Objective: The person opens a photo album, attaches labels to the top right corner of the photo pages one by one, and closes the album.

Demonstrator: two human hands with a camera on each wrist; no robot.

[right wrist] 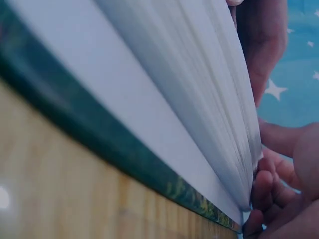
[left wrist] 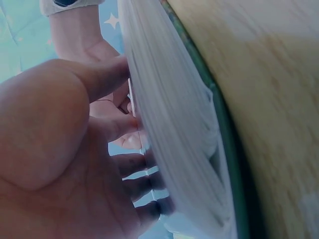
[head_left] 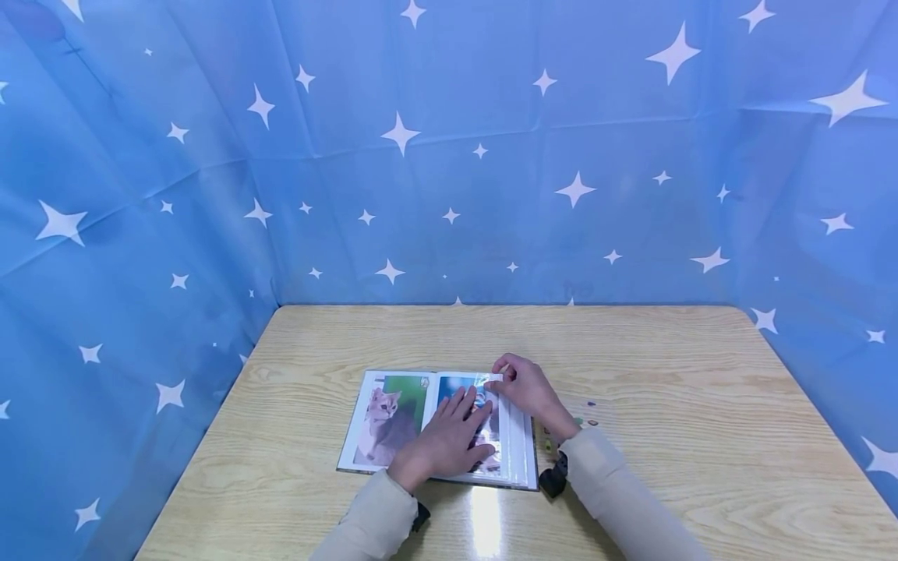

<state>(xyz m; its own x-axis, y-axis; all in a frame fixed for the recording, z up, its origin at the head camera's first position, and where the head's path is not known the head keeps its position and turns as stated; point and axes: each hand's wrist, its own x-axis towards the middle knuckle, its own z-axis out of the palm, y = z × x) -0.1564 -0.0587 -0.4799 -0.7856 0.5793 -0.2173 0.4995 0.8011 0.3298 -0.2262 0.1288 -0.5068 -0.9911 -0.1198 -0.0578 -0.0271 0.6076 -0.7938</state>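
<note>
A photo album (head_left: pixel 429 421) lies spread on the wooden table, its thick stack of clear-sleeved pages (left wrist: pixel 164 114) seen edge-on in the left wrist view. On its left page is a cat photo (head_left: pixel 382 425) with a green background. My left hand (head_left: pixel 452 440) rests with fingers spread over the right page's photo (head_left: pixel 456 383), covering much of it. At that page's upper right corner, my right hand (head_left: pixel 529 389) has thumb and curled fingers (right wrist: pixel 264 184) pinching the page edge. A glossy clear strip shows beside the right fingertips.
A transparent sheet with small coloured stickers (head_left: pixel 592 422) lies right of the album, partly under my right forearm. The table (head_left: pixel 701 374) extends around the album. Blue curtains with white stars (head_left: pixel 491 195) hang behind and along the sides.
</note>
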